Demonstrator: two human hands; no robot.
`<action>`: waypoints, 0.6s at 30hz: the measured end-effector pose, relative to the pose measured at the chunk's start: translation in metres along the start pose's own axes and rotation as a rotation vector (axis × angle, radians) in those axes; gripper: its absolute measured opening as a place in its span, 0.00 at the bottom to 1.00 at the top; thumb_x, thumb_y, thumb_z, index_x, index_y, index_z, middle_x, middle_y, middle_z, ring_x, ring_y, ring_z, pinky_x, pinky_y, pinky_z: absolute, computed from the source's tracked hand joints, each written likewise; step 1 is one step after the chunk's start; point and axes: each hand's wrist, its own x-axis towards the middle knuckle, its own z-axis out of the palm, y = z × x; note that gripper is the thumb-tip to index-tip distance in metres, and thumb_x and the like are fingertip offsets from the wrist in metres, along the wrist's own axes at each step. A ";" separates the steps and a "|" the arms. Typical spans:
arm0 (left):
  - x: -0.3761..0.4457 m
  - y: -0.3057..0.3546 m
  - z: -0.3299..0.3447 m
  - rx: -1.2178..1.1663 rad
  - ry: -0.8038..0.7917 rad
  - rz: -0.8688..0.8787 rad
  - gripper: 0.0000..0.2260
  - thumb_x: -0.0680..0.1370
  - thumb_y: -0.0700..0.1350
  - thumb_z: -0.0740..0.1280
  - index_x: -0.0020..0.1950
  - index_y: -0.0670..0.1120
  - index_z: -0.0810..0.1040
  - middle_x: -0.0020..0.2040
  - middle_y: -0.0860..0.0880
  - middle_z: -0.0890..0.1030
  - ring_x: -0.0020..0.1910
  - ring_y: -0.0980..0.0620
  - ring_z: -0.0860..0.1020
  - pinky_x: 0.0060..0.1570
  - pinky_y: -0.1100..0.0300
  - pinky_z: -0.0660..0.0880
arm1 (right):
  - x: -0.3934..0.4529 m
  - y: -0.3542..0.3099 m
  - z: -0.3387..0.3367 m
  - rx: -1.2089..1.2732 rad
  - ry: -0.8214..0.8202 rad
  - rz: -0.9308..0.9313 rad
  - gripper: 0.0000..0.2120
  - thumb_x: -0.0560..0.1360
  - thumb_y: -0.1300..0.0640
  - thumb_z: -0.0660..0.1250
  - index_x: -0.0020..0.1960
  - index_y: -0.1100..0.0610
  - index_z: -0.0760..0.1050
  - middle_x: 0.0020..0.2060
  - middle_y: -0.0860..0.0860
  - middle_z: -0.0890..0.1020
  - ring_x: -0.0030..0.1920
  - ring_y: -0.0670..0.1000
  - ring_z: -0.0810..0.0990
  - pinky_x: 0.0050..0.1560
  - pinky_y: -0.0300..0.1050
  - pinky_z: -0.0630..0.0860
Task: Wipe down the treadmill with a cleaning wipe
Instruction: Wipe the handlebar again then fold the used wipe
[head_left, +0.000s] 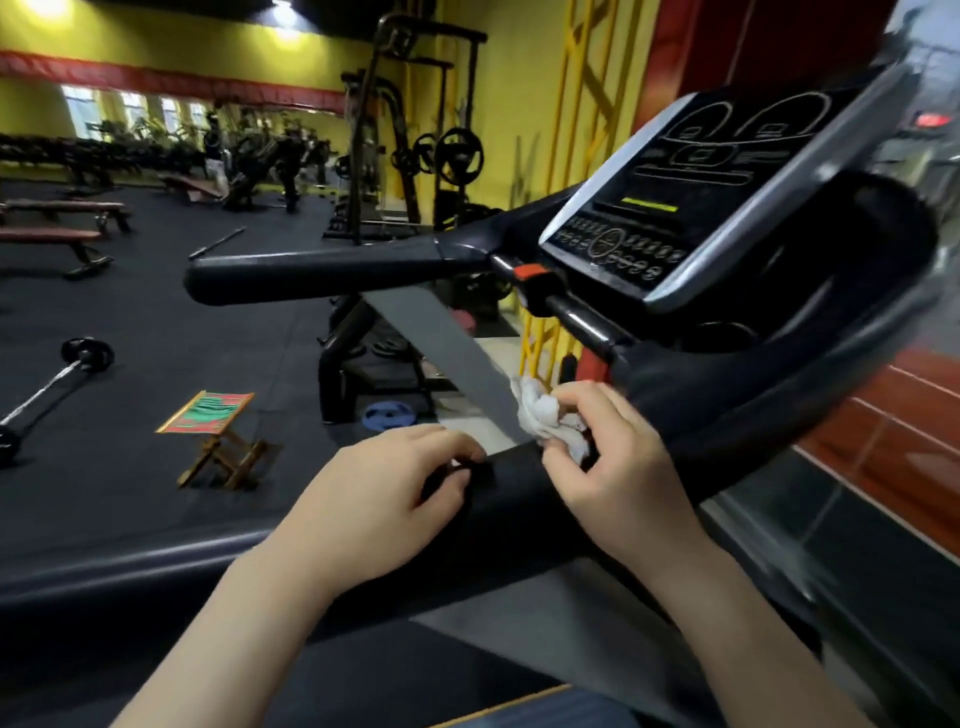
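on the near black handrail (519, 499) of the treadmill (753, 395), both hands meet close together. the right hand (618, 467) has its fingers curled round a crumpled white cleaning wipe (545, 415), pinching it between thumb and fingertips, and the wipe sits against the lower end of the grey upright (441, 348) where that slanting bar meets the handrail. the left hand (384, 499) lies just beside it on the same rail, fingers bent and their tips pressed to the black padding; it seems to pinch something small and pale at its fingertips, but what that is cannot be told. the two hands are near each other without touching.

above and to the right, the console (701, 197) tilts toward the viewer, its dark panel ringed in silver, with a thin green bar lit across it. a red safety clip (535, 271) sits on the short bar below the console's left corner. the far handrail (322, 273) runs out to the left.

beyond the treadmill, on the dark gym floor (156, 322), a small folding stool (218, 436) with a red and green seat stands near a blue weight plate (388, 415), and a barbell (52, 387) lies at the left edge. benches and racks fill the background along the yellow wall.
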 end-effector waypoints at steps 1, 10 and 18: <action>0.012 0.013 0.007 -0.001 -0.009 0.029 0.14 0.77 0.56 0.56 0.61 0.61 0.72 0.57 0.64 0.76 0.56 0.63 0.74 0.51 0.59 0.74 | 0.001 0.016 -0.015 -0.087 0.043 -0.012 0.13 0.68 0.69 0.67 0.48 0.55 0.75 0.42 0.46 0.75 0.44 0.48 0.74 0.45 0.37 0.72; 0.100 0.075 0.057 -0.026 -0.081 0.044 0.21 0.78 0.63 0.54 0.67 0.59 0.72 0.61 0.59 0.76 0.60 0.55 0.76 0.57 0.54 0.75 | 0.085 0.091 -0.125 -0.638 -0.379 0.032 0.09 0.69 0.58 0.66 0.47 0.48 0.77 0.42 0.45 0.78 0.48 0.50 0.75 0.48 0.48 0.73; 0.143 0.066 0.046 -0.155 -0.375 0.057 0.18 0.76 0.67 0.58 0.63 0.64 0.73 0.57 0.61 0.77 0.53 0.63 0.77 0.59 0.57 0.74 | 0.176 0.161 -0.063 -0.590 -0.830 0.041 0.08 0.73 0.50 0.72 0.51 0.48 0.77 0.45 0.45 0.79 0.47 0.49 0.76 0.45 0.42 0.69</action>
